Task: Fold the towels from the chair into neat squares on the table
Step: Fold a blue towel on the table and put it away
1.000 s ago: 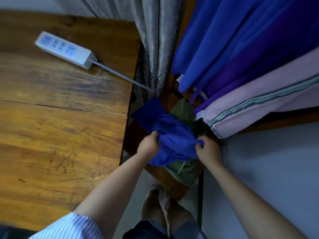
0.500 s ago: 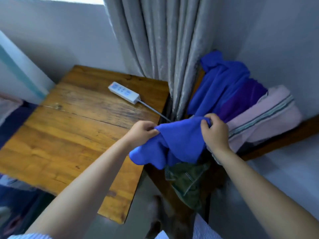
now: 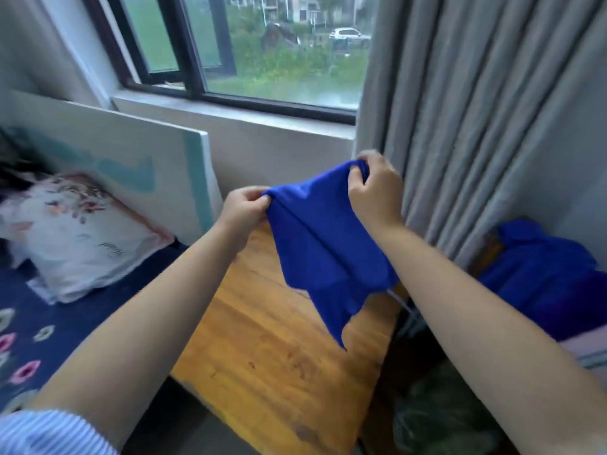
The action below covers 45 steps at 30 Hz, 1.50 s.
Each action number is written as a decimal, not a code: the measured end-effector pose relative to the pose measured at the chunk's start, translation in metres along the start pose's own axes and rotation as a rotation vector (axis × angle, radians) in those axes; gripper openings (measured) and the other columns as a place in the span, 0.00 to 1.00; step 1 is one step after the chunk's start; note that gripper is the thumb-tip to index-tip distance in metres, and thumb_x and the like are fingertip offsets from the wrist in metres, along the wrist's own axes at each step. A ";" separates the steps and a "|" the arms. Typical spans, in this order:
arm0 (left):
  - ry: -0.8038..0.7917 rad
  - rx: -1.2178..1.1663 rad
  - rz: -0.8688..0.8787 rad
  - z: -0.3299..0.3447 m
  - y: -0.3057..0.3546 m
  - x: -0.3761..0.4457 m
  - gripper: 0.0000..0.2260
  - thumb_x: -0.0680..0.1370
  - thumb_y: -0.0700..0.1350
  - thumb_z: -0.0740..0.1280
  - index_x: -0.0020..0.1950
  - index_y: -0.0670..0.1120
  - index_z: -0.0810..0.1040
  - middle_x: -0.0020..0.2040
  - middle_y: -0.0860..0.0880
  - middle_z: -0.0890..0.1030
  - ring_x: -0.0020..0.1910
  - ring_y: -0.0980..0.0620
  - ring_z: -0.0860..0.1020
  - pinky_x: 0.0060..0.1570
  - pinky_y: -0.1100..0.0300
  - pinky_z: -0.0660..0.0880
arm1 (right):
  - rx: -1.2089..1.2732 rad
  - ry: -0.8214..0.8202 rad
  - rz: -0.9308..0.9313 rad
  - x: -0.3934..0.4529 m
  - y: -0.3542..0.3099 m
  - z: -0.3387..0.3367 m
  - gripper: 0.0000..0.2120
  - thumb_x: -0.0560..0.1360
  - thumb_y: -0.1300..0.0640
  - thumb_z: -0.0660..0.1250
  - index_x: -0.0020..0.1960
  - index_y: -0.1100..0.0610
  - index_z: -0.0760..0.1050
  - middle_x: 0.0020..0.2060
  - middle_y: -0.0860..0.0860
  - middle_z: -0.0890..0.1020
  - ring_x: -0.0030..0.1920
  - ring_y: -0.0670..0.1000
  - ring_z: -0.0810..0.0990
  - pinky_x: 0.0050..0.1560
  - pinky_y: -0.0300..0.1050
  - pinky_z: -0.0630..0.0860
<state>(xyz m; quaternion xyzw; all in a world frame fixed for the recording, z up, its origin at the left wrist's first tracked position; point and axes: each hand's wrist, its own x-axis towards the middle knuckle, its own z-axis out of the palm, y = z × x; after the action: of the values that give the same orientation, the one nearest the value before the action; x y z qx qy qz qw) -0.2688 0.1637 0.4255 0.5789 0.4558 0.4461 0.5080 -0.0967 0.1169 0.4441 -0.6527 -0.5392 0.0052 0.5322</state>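
Your left hand (image 3: 243,208) and right hand (image 3: 374,188) each pinch the blue towel (image 3: 322,244), which hangs between and below them above the table (image 3: 279,356).

We see a soft, matt blue towel (image 3: 323,244) of cloth, a worn, lightly glossy wooden surface (image 3: 279,356), and a matt woven grey curtain (image 3: 476,110).

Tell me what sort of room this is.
Probably a bedroom: a floral pillow lies on patterned navy bedding beside a wooden table, under a curtained window.
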 end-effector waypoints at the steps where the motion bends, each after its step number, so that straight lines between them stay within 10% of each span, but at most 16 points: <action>1: 0.030 -0.032 0.001 -0.021 -0.003 0.006 0.10 0.80 0.32 0.56 0.55 0.39 0.75 0.29 0.56 0.81 0.28 0.62 0.78 0.32 0.70 0.76 | 0.004 0.005 -0.008 0.000 -0.014 0.018 0.11 0.76 0.63 0.58 0.53 0.66 0.75 0.48 0.62 0.81 0.50 0.60 0.77 0.53 0.49 0.69; 6: 0.003 -0.103 -0.026 -0.121 -0.032 0.035 0.12 0.77 0.28 0.58 0.44 0.42 0.76 0.31 0.56 0.82 0.31 0.63 0.80 0.36 0.70 0.78 | 0.019 0.040 0.095 -0.005 -0.057 0.105 0.11 0.77 0.63 0.58 0.55 0.64 0.75 0.51 0.60 0.81 0.52 0.57 0.77 0.45 0.35 0.63; 12: -0.081 0.327 -0.035 -0.179 -0.106 0.058 0.13 0.74 0.26 0.59 0.55 0.31 0.77 0.37 0.51 0.81 0.28 0.72 0.75 0.35 0.78 0.71 | -0.156 -0.080 0.211 -0.063 -0.032 0.167 0.10 0.74 0.66 0.61 0.52 0.66 0.77 0.48 0.63 0.82 0.51 0.60 0.78 0.49 0.42 0.66; 17: -0.306 0.696 -0.180 -0.187 -0.197 0.037 0.12 0.74 0.31 0.63 0.54 0.36 0.80 0.56 0.39 0.81 0.55 0.48 0.79 0.50 0.67 0.69 | -0.342 -0.421 0.422 -0.147 0.034 0.194 0.10 0.73 0.67 0.62 0.52 0.66 0.77 0.48 0.63 0.81 0.51 0.61 0.78 0.50 0.48 0.71; 20: -0.736 0.987 -0.342 -0.192 -0.249 0.013 0.15 0.76 0.37 0.63 0.62 0.40 0.75 0.62 0.43 0.78 0.62 0.47 0.75 0.58 0.63 0.68 | -0.442 -0.714 0.601 -0.191 0.065 0.203 0.10 0.73 0.65 0.62 0.53 0.64 0.77 0.51 0.62 0.81 0.54 0.61 0.78 0.50 0.47 0.71; 24: -0.829 1.135 -0.577 -0.210 -0.296 -0.009 0.16 0.78 0.44 0.61 0.65 0.41 0.73 0.65 0.43 0.75 0.64 0.46 0.72 0.60 0.59 0.68 | -0.554 -1.157 0.787 -0.231 0.095 0.214 0.11 0.74 0.58 0.61 0.33 0.54 0.69 0.41 0.56 0.79 0.54 0.57 0.78 0.41 0.41 0.65; 27: -0.561 1.087 -0.688 -0.222 -0.311 -0.002 0.16 0.78 0.44 0.60 0.64 0.39 0.71 0.64 0.40 0.75 0.64 0.43 0.72 0.60 0.57 0.68 | -0.592 -1.007 0.843 -0.231 0.108 0.224 0.11 0.75 0.55 0.63 0.35 0.58 0.69 0.43 0.57 0.80 0.53 0.60 0.78 0.45 0.47 0.70; 31: -0.227 1.015 -0.695 -0.219 -0.318 0.016 0.22 0.77 0.47 0.64 0.68 0.38 0.67 0.65 0.37 0.72 0.66 0.39 0.69 0.63 0.52 0.66 | -0.539 -0.780 1.001 -0.226 0.117 0.239 0.22 0.74 0.54 0.66 0.62 0.66 0.65 0.60 0.63 0.74 0.61 0.63 0.73 0.57 0.52 0.71; 34: -0.251 0.960 -0.747 -0.214 -0.322 0.030 0.23 0.77 0.47 0.64 0.68 0.37 0.66 0.67 0.38 0.71 0.67 0.41 0.69 0.62 0.53 0.66 | -0.539 -0.780 1.109 -0.230 0.122 0.252 0.24 0.74 0.56 0.65 0.65 0.65 0.63 0.60 0.63 0.75 0.62 0.63 0.73 0.57 0.52 0.71; 40: -0.355 0.895 -0.705 -0.226 -0.339 0.053 0.10 0.77 0.40 0.63 0.54 0.37 0.79 0.56 0.39 0.80 0.57 0.42 0.77 0.53 0.57 0.71 | -0.654 -0.674 1.240 -0.235 0.120 0.264 0.13 0.74 0.56 0.64 0.55 0.63 0.74 0.58 0.64 0.77 0.59 0.63 0.75 0.56 0.50 0.72; 45: -0.306 0.648 -0.675 -0.245 -0.333 0.075 0.08 0.76 0.36 0.64 0.51 0.36 0.80 0.47 0.40 0.80 0.47 0.47 0.76 0.44 0.59 0.69 | -0.565 -0.582 1.173 -0.234 0.104 0.268 0.18 0.78 0.58 0.59 0.30 0.62 0.69 0.33 0.63 0.75 0.45 0.62 0.75 0.41 0.48 0.63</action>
<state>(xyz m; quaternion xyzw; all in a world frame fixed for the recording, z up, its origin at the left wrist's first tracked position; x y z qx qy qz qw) -0.5196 0.3041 0.1189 0.5860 0.6535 0.0019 0.4791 -0.2778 0.1511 0.1221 -0.9204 -0.1999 0.3246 0.0866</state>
